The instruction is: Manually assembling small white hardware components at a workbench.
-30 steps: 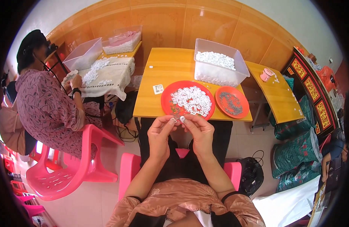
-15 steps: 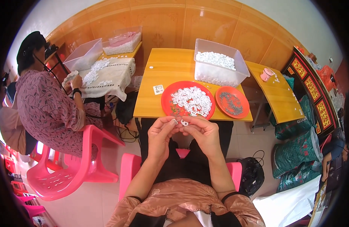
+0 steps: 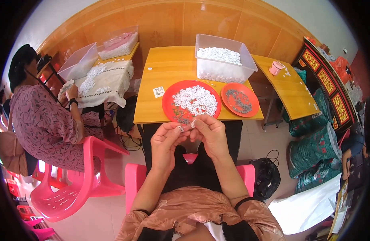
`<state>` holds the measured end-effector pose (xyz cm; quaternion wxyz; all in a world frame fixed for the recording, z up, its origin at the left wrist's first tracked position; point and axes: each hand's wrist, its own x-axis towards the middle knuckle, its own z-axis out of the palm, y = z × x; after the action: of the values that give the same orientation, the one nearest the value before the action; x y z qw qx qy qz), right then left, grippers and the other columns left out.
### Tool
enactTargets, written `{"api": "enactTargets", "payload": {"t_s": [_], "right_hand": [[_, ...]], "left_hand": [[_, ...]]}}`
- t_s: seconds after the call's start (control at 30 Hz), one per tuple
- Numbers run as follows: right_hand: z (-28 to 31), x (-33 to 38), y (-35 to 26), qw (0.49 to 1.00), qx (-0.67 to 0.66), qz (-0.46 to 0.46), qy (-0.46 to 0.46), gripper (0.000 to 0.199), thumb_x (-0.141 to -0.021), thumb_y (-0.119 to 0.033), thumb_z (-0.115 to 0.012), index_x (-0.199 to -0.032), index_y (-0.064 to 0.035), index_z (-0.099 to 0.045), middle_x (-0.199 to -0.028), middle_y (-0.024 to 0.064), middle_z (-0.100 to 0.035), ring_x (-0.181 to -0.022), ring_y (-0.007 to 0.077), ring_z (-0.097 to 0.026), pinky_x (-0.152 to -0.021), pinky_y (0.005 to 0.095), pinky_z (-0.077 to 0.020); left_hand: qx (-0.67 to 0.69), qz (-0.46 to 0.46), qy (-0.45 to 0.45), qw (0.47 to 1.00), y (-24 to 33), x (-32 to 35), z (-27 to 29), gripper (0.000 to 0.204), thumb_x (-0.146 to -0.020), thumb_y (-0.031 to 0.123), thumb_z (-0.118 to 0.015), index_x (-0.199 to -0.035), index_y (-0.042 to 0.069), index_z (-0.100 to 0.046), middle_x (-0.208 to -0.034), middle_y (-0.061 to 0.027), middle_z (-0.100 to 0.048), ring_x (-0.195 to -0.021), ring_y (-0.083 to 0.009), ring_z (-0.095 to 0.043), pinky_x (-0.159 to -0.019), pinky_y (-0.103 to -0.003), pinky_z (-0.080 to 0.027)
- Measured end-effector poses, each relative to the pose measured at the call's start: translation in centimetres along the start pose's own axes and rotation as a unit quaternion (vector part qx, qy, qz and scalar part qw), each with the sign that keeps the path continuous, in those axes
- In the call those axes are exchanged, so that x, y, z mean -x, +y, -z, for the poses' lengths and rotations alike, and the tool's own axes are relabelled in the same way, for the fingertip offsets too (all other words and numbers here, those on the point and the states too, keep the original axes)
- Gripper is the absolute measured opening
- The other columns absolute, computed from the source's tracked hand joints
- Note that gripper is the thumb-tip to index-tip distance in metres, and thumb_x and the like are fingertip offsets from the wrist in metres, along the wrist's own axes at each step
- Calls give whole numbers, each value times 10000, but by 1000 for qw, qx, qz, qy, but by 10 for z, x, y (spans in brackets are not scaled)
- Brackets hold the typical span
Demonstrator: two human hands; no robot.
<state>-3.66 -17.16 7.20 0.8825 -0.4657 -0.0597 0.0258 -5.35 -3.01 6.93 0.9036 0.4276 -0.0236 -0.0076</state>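
Both hands are raised in front of the table's near edge, fingertips close together but apart. My left hand (image 3: 164,143) is closed in a pinch on a small pale piece (image 3: 181,129), mostly covered by the thumb and finger. Between thumb and forefinger, my right hand (image 3: 212,134) grips a small white plastic piece (image 3: 194,123), its plain rounded face showing. Just beyond them lies a large red plate (image 3: 167,103) heaped with white plastic pieces (image 3: 197,99), several with holes. Small grey metal parts lie at its near side. A smaller orange-red plate (image 3: 253,107) holds more grey metal parts (image 3: 238,100).
A clear plastic bin (image 3: 229,73) of white pieces stands at the table's back right. A white printed card (image 3: 158,92) lies left of the plate. At left, a co-worker (image 3: 48,120) sits at a cloth-covered table (image 3: 112,86). Green sacks (image 3: 313,154) stand at right.
My hands have drawn slightly apart. The white piece in my right hand showed a dark hole before and now shows a plain face. The whole view has shifted a little.
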Motion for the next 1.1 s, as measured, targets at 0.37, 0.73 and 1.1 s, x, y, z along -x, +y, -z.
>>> {"api": "enactTargets", "payload": {"t_s": [0.37, 0.73, 1.1], "right_hand": [[1, 0, 1, 995, 90, 7, -38, 242, -863, -28, -559, -1092, 42, -595, -769, 68, -620, -665, 114, -580, -629, 232, -502], [0, 1, 2, 991, 124, 37, -27, 229, -854, -25, -573, -1071, 40, -610, -750, 57, -620, -659, 100, -571, -620, 210, -483], [-1, 1, 3, 986, 159, 53, -21, 213, -849, -7, -569, -1051, 35, -622, -771, 52, -620, -670, 83, -573, -620, 197, -480]], "left_hand": [[-109, -72, 22, 991, -6, -3, 1, 123, -837, 17, -594, -956, -18, -598, -838, -74, -645, -735, -108, -615, -668, -210, -464], [-188, -125, 33, 974, -8, -1, -1, 111, -833, 18, -601, -938, -20, -599, -808, -64, -642, -705, -104, -614, -654, -198, -471], [-191, -129, 21, 973, -11, -3, 0, 109, -834, -6, -598, -941, -29, -592, -815, -72, -644, -723, -100, -619, -653, -189, -471]]}}
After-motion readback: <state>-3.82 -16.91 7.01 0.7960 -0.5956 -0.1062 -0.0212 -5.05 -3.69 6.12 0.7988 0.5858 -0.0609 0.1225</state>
